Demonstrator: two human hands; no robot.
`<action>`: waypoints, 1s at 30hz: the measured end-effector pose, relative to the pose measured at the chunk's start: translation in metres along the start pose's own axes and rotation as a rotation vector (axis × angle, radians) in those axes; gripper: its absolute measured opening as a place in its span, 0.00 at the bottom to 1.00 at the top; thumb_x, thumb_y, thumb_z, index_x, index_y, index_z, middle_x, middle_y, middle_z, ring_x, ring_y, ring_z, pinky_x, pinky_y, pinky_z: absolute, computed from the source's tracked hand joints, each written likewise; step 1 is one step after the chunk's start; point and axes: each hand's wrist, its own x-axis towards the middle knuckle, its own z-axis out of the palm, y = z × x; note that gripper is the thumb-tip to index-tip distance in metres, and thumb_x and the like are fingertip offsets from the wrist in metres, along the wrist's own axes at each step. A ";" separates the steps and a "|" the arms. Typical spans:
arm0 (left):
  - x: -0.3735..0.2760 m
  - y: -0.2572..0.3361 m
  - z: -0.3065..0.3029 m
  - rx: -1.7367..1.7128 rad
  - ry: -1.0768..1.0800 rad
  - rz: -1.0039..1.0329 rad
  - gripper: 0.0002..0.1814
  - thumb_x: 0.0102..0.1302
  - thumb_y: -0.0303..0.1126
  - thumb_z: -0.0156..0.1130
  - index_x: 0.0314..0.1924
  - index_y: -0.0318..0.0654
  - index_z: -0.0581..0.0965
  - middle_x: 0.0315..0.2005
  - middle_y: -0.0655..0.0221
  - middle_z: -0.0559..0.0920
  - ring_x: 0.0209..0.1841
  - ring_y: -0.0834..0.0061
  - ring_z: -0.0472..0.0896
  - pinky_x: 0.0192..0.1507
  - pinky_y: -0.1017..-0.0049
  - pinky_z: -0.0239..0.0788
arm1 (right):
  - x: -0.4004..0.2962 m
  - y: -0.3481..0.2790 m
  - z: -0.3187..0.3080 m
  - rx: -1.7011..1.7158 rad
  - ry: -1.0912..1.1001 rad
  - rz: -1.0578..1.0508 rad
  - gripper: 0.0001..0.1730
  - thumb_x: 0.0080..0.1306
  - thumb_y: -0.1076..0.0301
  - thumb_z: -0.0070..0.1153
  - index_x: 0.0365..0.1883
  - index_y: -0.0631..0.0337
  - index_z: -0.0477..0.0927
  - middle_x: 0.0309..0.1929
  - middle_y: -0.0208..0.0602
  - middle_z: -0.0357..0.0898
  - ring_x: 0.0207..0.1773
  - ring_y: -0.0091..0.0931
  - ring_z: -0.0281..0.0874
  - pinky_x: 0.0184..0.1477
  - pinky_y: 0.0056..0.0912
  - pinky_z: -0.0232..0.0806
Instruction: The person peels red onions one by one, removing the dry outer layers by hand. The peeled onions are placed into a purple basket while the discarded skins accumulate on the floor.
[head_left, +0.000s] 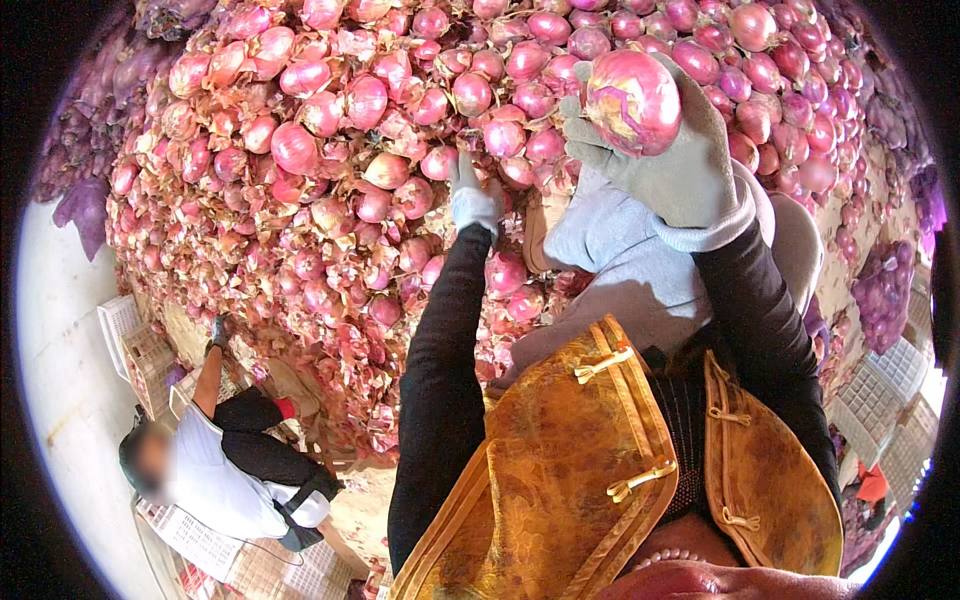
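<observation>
A large red onion (632, 103) with partly peeled, cracked skin rests in my right hand (675, 169), which wears a grey-palmed glove with a white cuff. The palm faces up, with the fingers curled around the onion's side. My left hand (474, 196), also gloved, reaches into the big heap of red onions (367, 202). Its fingers point away from me beside a smaller onion (439, 163), and nothing shows in its grasp. Whether it touches that onion is hard to tell. Loose dry skins (330, 360) cover much of the heap's near left side.
My bent leg in grey trousers (637, 255) is beside the heap. At lower left a co-worker (232, 480) sits near plastic crates (150, 367), one gloved hand at the heap's edge. Filled purple mesh sacks (885, 296) and more crates (874, 394) stand at right.
</observation>
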 end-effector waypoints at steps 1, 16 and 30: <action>0.014 0.000 -0.001 0.019 -0.074 -0.018 0.50 0.56 0.29 0.70 0.77 0.41 0.55 0.76 0.41 0.53 0.77 0.46 0.57 0.75 0.58 0.55 | 0.004 0.005 -0.002 -0.228 -0.013 -0.115 0.34 0.57 0.65 0.74 0.59 0.64 0.73 0.53 0.42 0.84 0.55 0.30 0.83 0.58 0.39 0.76; 0.084 -0.037 0.065 0.563 -0.317 -0.186 0.15 0.63 0.30 0.62 0.51 0.43 0.82 0.46 0.52 0.84 0.51 0.56 0.85 0.53 0.63 0.79 | 0.014 0.000 0.001 -0.450 0.154 -0.046 0.39 0.55 0.72 0.76 0.62 0.68 0.70 0.53 0.45 0.82 0.53 0.31 0.83 0.55 0.37 0.79; -0.135 -0.081 -0.107 0.077 -0.215 -0.191 0.11 0.67 0.31 0.62 0.46 0.35 0.80 0.40 0.56 0.86 0.42 0.58 0.84 0.50 0.66 0.77 | 0.002 0.005 0.001 -0.005 0.084 -0.099 0.22 0.72 0.65 0.58 0.61 0.64 0.72 0.52 0.48 0.81 0.51 0.40 0.83 0.54 0.53 0.80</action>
